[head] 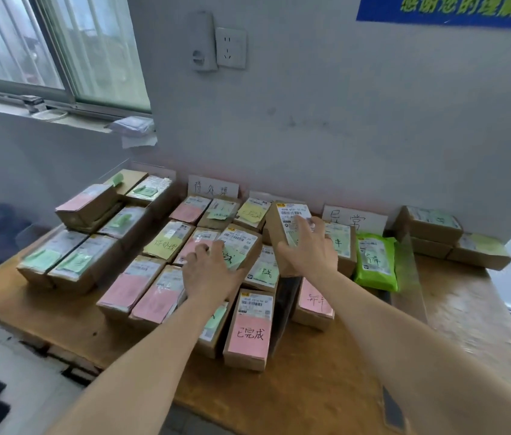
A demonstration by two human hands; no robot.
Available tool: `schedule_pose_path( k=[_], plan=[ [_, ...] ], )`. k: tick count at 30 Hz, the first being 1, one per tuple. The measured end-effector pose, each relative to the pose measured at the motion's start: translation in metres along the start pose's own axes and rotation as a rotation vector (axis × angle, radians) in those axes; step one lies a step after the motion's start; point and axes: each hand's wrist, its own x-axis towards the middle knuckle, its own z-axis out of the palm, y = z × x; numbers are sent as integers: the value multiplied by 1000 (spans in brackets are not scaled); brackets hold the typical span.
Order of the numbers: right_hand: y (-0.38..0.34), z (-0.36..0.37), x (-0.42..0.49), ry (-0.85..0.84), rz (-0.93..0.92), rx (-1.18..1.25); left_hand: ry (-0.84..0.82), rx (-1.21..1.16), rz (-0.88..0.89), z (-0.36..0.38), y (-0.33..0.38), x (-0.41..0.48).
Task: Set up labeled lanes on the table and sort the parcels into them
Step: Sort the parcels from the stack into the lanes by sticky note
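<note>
- At nine o'clock on the table (326,387), I see a block of green-noted boxes (69,262) packed together; I read that as one lane already filled.
- Toward eleven, a lane card (213,187) leans on the wall, with yellow- and pink-noted boxes lined up ahead of it.
- Near centre, the left hand (208,271) curls its fingers over a green-note parcel (240,243) sitting atop the middle rows; I cannot tell whether it is lifted.
- Just past twelve, the right hand (310,249) grips a tilted parcel (285,219), raised off the pile.
- At one o'clock a second lane card (354,218) stands behind a green mailer bag (374,262); at two, a brown stack (451,237).
- My judgement: the labels are up and the sorting is well along, but the middle still mixes colours, so these two parcels and some neighbours remain to be placed.
</note>
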Motion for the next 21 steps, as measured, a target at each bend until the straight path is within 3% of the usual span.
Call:
schedule_pose_path(
  k=[12, 21],
  plan=[
    [5, 29, 97, -54, -51, -7, -77, 84, -114, 56, 26, 98],
    [-2, 35, 126, -61, -69, -11, -170, 133, -14, 55, 29, 121]
  ],
)
